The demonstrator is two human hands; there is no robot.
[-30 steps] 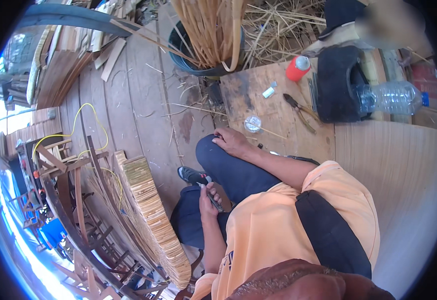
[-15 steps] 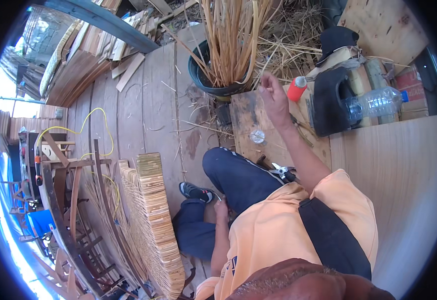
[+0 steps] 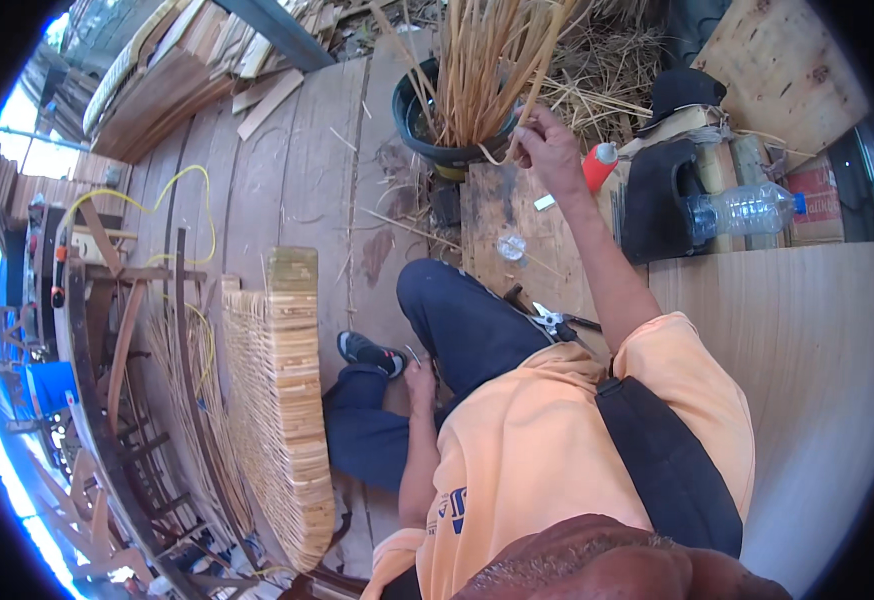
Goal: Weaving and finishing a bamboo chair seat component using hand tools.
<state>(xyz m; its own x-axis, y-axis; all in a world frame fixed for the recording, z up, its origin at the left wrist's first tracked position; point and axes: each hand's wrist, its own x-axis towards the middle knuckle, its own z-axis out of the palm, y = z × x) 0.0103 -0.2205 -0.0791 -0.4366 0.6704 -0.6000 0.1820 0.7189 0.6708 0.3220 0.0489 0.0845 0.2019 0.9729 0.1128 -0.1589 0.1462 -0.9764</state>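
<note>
A: What lies farthest left?
B: A woven panel [image 3: 257, 390], at eight o'clock from the centre, beside a dark trouser leg [image 3: 372, 440].
A: The left hand [image 3: 420, 383]?
B: At six o'clock, fingers curled closed around a slender metal tool [image 3: 414, 354], its tip pointing toward eleven.
A: Any writing?
B: Dark blue printed lettering [image 3: 456, 510] on the orange shirt [image 3: 547, 450], farther out at six.
A: And above?
B: At twelve, a bucket [image 3: 447, 155] holds upright cane strips [image 3: 477, 80]. One strip [image 3: 542, 75] slants down to the right hand [image 3: 549, 152], at one o'clock, thumb and fingers pinched together on it.
A: Farther right?
B: A red bottle [image 3: 595, 170] near that hand; between two and three, a clear bottle [image 3: 742, 213], then a red box [image 3: 815, 190] bearing pale lettering.
</note>
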